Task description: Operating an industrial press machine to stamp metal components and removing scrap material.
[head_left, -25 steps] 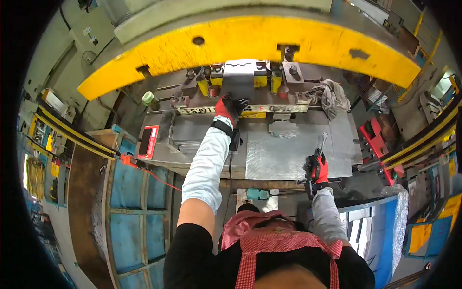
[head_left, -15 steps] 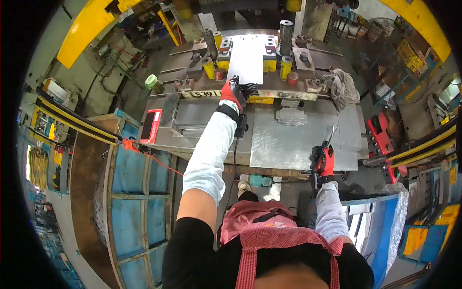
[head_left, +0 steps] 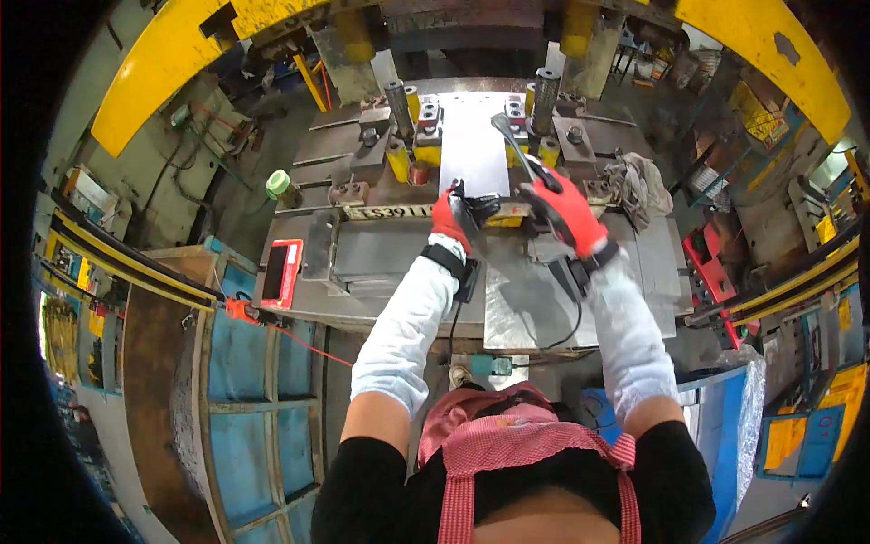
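A bright, flat metal sheet (head_left: pixel 474 136) lies lengthwise between the posts of the press die. At its near end is my left hand (head_left: pixel 464 214), in a red and black glove, fingers bent and apparently closed on the edge; the fingertips are partly hidden. My right hand (head_left: pixel 564 210), gloved alike, grips a long-handled metal tool (head_left: pixel 513 140) with a rounded end. That end reaches over the sheet's right side. The glove hides the tool's handle. Below the hands a broad shiny metal plate (head_left: pixel 517 322) covers the near part of the table.
Dark posts (head_left: pixel 546 102) and yellow cylinders (head_left: pixel 397 159) flank the sheet. A grey rag (head_left: pixel 639 186) lies at the right. Stacked metal sheets (head_left: pixel 381 249) and a red-framed dark panel (head_left: pixel 283 272) are at the left. A green-capped bottle (head_left: pixel 281 187) stands farther left.
My right hand has moved from the plate's right near edge up and left to the sheet, carrying the tool. My left hand stays at the sheet's near end. The view has shifted slightly.
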Action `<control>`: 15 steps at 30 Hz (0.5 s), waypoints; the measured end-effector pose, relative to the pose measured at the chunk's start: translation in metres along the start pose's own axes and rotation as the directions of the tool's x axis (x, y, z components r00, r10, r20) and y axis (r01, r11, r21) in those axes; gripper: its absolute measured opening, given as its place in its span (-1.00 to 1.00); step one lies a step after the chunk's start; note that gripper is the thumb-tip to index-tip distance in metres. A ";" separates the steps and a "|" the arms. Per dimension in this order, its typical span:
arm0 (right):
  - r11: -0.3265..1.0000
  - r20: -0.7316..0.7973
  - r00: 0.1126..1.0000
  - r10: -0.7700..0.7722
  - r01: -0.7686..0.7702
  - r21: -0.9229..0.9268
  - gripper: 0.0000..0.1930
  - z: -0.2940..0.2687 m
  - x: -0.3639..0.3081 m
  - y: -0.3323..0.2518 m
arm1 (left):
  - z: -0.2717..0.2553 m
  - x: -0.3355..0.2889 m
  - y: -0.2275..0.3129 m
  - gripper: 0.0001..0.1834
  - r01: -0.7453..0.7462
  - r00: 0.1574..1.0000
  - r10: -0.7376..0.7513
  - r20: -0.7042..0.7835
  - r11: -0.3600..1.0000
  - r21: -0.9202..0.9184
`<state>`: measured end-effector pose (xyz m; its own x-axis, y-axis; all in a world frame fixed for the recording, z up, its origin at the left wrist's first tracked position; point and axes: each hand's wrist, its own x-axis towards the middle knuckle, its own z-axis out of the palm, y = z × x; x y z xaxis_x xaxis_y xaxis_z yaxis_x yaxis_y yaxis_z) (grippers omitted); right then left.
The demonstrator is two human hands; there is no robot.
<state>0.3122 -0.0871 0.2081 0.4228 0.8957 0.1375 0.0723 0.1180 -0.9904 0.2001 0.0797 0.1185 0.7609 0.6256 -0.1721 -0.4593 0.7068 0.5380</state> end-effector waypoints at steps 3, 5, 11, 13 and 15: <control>0.963 0.071 0.989 0.130 -0.143 0.230 -0.81 0.000 0.084 -0.003 | 0.007 0.001 -0.003 -0.33 0.122 0.992 -0.121 0.016 0.991 -0.046; 0.983 0.102 0.989 0.111 -0.124 0.135 -0.81 -0.046 0.136 0.034 | 0.029 0.007 -0.017 -0.46 0.218 0.974 -0.220 -0.049 0.975 -0.043; 0.880 0.048 0.908 -0.416 0.416 -0.230 -0.76 -0.002 0.073 0.016 | 0.003 -0.010 0.008 -0.42 0.156 0.988 -0.156 0.010 0.988 -0.015; 0.975 -0.091 0.971 -0.221 0.218 -0.038 -0.69 -0.007 0.004 0.007 | -0.012 0.000 0.007 -0.44 0.292 0.953 -0.298 -0.050 0.952 -0.090; 0.950 -0.151 0.982 0.110 -0.059 0.308 -0.58 -0.032 -0.063 0.023 | -0.009 0.000 0.003 -0.44 0.219 0.975 -0.219 -0.027 0.976 -0.001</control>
<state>0.3161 -0.1547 0.1770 0.5595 0.8284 0.0281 -0.2348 0.1910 -0.9531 0.1942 0.0846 0.1122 0.8302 0.4646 -0.3080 -0.2822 0.8268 0.4865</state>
